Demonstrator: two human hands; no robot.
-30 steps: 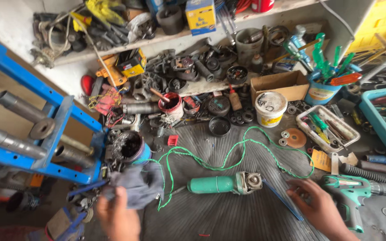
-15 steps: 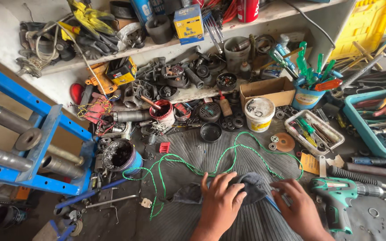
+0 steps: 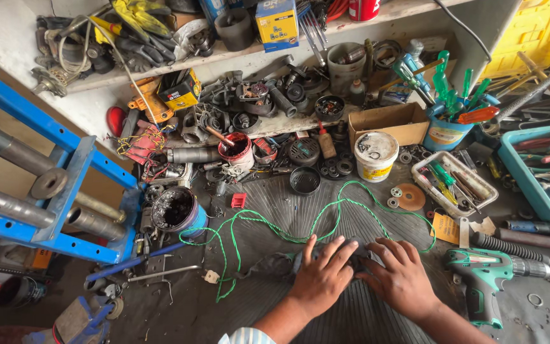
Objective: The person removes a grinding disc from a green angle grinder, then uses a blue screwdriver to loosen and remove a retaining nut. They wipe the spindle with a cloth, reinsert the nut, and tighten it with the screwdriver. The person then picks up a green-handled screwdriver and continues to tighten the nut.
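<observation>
Both of my hands rest side by side on a dark grey cloth [image 3: 267, 265] in the middle of the ribbed mat. My left hand [image 3: 320, 281] and my right hand [image 3: 403, 278] press their fingers over a wrapped lump under the cloth; what is inside it is hidden. A green twisted cord [image 3: 268, 229] loops across the mat from under the cloth and ends in a small white plug [image 3: 211, 276]. A green power drill [image 3: 486, 275] lies just right of my right hand.
A blue metal frame with steel rollers [image 3: 52, 191] stands at the left. A black grease can [image 3: 176, 210], white tub [image 3: 377, 154], cardboard box [image 3: 393, 121], blue bucket of screwdrivers [image 3: 445, 130] and teal tray [image 3: 529, 185] ring the mat. Cluttered shelves lie behind.
The cloth was in my left hand at the left and a green angle grinder lay bare. The cloth now covers that spot and both hands have closed in on it.
</observation>
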